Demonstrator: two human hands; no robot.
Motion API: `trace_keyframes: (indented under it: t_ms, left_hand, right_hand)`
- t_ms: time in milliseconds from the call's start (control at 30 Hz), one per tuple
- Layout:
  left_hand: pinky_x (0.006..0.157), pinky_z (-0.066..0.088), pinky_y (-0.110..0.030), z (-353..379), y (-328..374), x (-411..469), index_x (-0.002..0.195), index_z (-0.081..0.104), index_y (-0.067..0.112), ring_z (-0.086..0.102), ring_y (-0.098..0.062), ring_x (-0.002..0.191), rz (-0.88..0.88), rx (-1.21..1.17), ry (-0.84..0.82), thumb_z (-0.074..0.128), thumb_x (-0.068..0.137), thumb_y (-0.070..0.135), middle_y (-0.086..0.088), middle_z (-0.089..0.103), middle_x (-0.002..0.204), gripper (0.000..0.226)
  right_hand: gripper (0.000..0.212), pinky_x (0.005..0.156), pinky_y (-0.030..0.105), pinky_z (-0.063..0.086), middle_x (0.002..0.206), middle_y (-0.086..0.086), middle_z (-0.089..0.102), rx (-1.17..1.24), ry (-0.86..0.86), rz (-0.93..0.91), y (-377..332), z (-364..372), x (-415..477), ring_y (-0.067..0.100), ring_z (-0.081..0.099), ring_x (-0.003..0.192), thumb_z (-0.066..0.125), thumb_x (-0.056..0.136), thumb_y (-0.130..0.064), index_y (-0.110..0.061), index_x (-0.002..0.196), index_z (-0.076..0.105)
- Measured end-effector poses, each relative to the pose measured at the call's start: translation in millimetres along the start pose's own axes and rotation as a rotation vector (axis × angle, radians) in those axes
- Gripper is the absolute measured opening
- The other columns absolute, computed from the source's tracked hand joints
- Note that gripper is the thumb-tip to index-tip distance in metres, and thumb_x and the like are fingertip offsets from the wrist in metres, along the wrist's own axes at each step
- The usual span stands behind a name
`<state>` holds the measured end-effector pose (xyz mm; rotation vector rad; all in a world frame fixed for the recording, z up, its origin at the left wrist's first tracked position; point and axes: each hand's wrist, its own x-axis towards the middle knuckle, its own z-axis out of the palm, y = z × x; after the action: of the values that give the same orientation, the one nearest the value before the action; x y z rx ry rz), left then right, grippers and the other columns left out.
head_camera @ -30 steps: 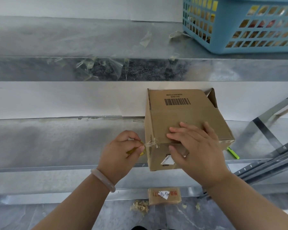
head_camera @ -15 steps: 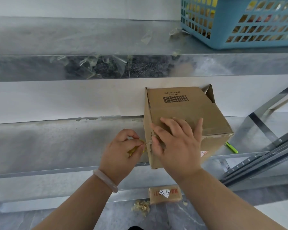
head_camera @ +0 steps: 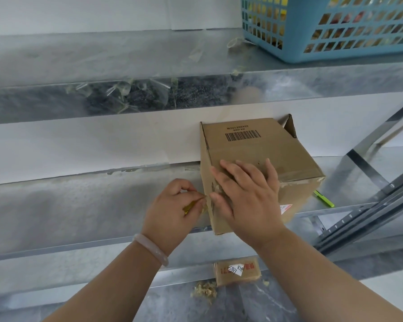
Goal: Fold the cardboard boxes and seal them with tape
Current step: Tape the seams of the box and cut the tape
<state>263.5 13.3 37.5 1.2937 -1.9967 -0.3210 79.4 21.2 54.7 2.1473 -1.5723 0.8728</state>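
A brown cardboard box (head_camera: 265, 145) with a barcode on top stands on the metal shelf (head_camera: 79, 205), one flap sticking up at its far right corner. Clear tape runs along its near top edge. My right hand (head_camera: 247, 196) lies flat over the box's near left corner, fingers spread on top and thumb on the left face. My left hand (head_camera: 172, 212) is beside that left face, pinched shut on a small yellow tool (head_camera: 190, 208) whose tip touches the box edge. I cannot make out any tape between hand and box.
A blue plastic basket (head_camera: 335, 26) sits on the upper shelf at the right. Scraps of clear tape (head_camera: 126, 91) hang from that shelf's front edge. A green pen (head_camera: 323, 198) lies right of the box. Grey metal rails (head_camera: 370, 205) slant at the right. A small brown packet (head_camera: 237, 270) lies below.
My right hand has slid left from the box's front edge to its near left corner. The tape strip stretched to my left hand is no longer visible; that hand now sits against the box.
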Motion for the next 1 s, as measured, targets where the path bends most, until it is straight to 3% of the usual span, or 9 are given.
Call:
trace_keyframes:
  t_ms: [167, 300, 400, 467, 567, 700, 767, 867, 1000]
  left_hand:
    - [0.063, 0.048, -0.020, 2.4, 3.8, 1.7, 0.085, 0.075, 0.027, 0.054, -0.001, 0.080, -0.022, 0.017, -0.007, 0.047, 0.086, 0.046, 0.025, 0.046, 0.099, 0.034]
    - [0.062, 0.042, -0.013, 3.1, 7.5, 2.6, 0.082, 0.074, 0.028, 0.054, 0.004, 0.080, -0.027, 0.035, -0.028, 0.046, 0.085, 0.046, 0.024, 0.048, 0.098, 0.033]
    - [0.064, 0.039, -0.011, 5.3, 9.4, 2.2, 0.080, 0.075, 0.025, 0.055, 0.005, 0.084, -0.071, 0.037, -0.003, 0.051, 0.082, 0.044, 0.023, 0.051, 0.096, 0.031]
    - [0.064, 0.040, -0.012, 6.3, 10.9, 1.6, 0.078, 0.075, 0.024, 0.055, 0.006, 0.086, -0.096, 0.053, 0.008, 0.051, 0.081, 0.045, 0.024, 0.052, 0.096, 0.032]
    - [0.068, 0.038, -0.004, 7.0, 15.8, 0.1, 0.075, 0.074, 0.027, 0.054, 0.008, 0.087, -0.133, 0.072, 0.010, 0.053, 0.079, 0.045, 0.026, 0.052, 0.097, 0.028]
    - [0.065, 0.035, -0.002, 10.1, 21.9, -2.5, 0.074, 0.072, 0.031, 0.055, 0.007, 0.083, -0.190, 0.068, -0.002, 0.060, 0.077, 0.031, 0.024, 0.053, 0.100, 0.012]
    - [0.062, 0.036, -0.003, 10.9, 23.4, -2.1, 0.072, 0.070, 0.035, 0.055, 0.006, 0.079, -0.189, 0.088, -0.016, 0.066, 0.079, 0.027, 0.022, 0.054, 0.100, 0.011]
    - [0.063, 0.034, 0.000, 11.5, 22.5, -1.1, 0.071, 0.073, 0.026, 0.054, 0.008, 0.080, -0.219, 0.123, 0.002, 0.077, 0.079, 0.013, 0.019, 0.054, 0.099, 0.016]
    - [0.064, 0.035, -0.001, 8.3, 25.0, 0.9, 0.073, 0.071, 0.033, 0.053, 0.009, 0.085, -0.194, 0.104, 0.015, 0.057, 0.079, 0.041, 0.021, 0.054, 0.099, 0.017]
  right_hand:
    - [0.048, 0.116, 0.057, 0.021, 0.149, 0.011, 0.041, 0.232, 0.167, -0.030, 39.8, -15.4, -29.9, 0.027, 0.037, 0.140, 0.041, 0.097, -0.032, -0.014, 0.142, 0.041]
    - [0.054, 0.119, 0.042, 0.020, 0.154, 0.011, 0.030, 0.288, 0.252, 0.532, 104.4, -20.5, -82.6, 0.016, 0.023, 0.145, 0.036, 0.096, -0.030, -0.009, 0.146, 0.033]
    - [0.056, 0.119, 0.036, 0.014, 0.156, 0.008, 0.031, 0.157, 0.100, 0.889, 159.2, -14.1, -102.8, 0.021, 0.023, 0.145, 0.033, 0.098, -0.036, -0.014, 0.149, 0.032]
    - [0.051, 0.121, 0.039, 0.014, 0.155, 0.008, 0.032, 0.070, -0.227, 0.995, 195.2, -1.1, -104.9, 0.025, 0.025, 0.143, 0.033, 0.101, -0.032, -0.015, 0.150, 0.031]
    - [0.050, 0.119, 0.042, 0.021, 0.156, 0.007, 0.032, 0.072, -0.581, 0.966, 229.8, 22.5, -99.4, 0.025, 0.028, 0.142, 0.035, 0.103, -0.027, -0.013, 0.151, 0.028]
    - [0.036, 0.099, 0.041, 0.040, 0.138, 0.003, 0.048, -0.069, -0.693, 0.894, 250.7, 40.9, -88.7, 0.024, 0.045, 0.124, 0.038, 0.101, -0.027, -0.017, 0.136, 0.044]
    - [0.024, 0.086, 0.037, 0.042, 0.120, 0.002, 0.053, -0.209, -0.693, 0.851, 255.1, 43.4, -83.2, 0.023, 0.048, 0.107, 0.040, 0.099, -0.030, -0.021, 0.117, 0.052]
    - [0.021, 0.083, 0.038, 0.046, 0.109, 0.004, 0.055, -0.274, -0.663, 0.831, 260.2, 49.2, -78.1, 0.024, 0.050, 0.097, 0.042, 0.099, -0.030, -0.017, 0.109, 0.055]
    - [0.021, 0.063, 0.039, 0.049, 0.084, 0.008, 0.056, -0.015, -0.536, 1.000, 249.8, 48.9, -78.7, 0.025, 0.055, 0.070, 0.036, 0.100, -0.019, -0.010, 0.094, 0.054]
